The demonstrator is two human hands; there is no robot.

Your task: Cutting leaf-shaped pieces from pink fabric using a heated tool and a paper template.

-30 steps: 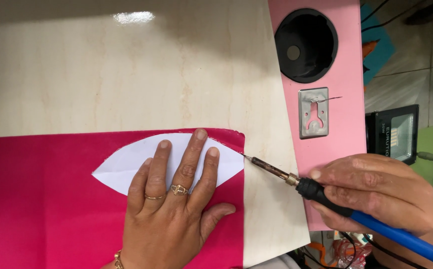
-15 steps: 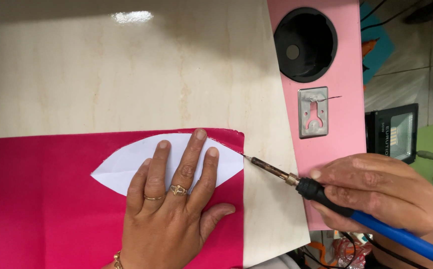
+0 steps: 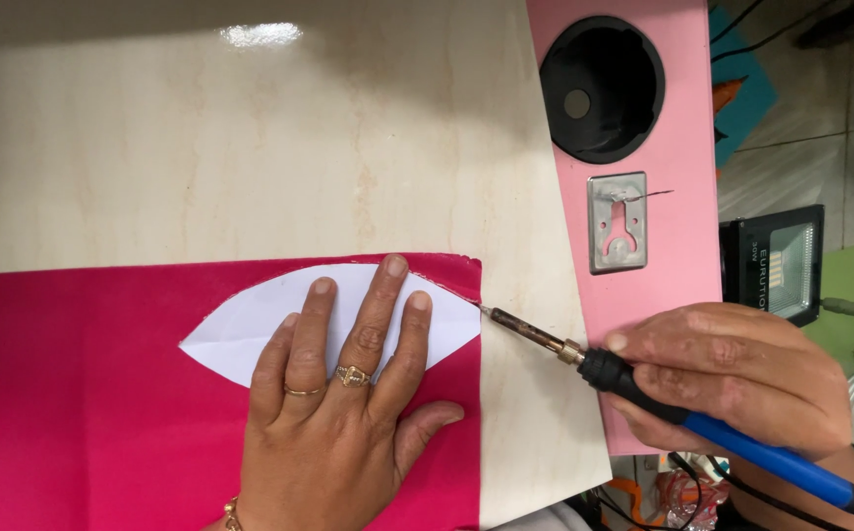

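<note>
While left fingers (image 3: 373, 315) flatten the template (image 3: 250, 329), right fingers (image 3: 643, 346) grip the soldering iron (image 3: 643, 382).

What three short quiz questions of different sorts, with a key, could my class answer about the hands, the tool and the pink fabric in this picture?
1. True or false: the left hand presses flat on the white paper template.
2. Where is the tip of the soldering iron? A: at the right edge of the pink fabric; B: inside the black round holder; C: on the metal plate.
3. Which hand grips the tool's blue handle?

Key
1. True.
2. A, by the template's right point.
3. The right hand.
</note>
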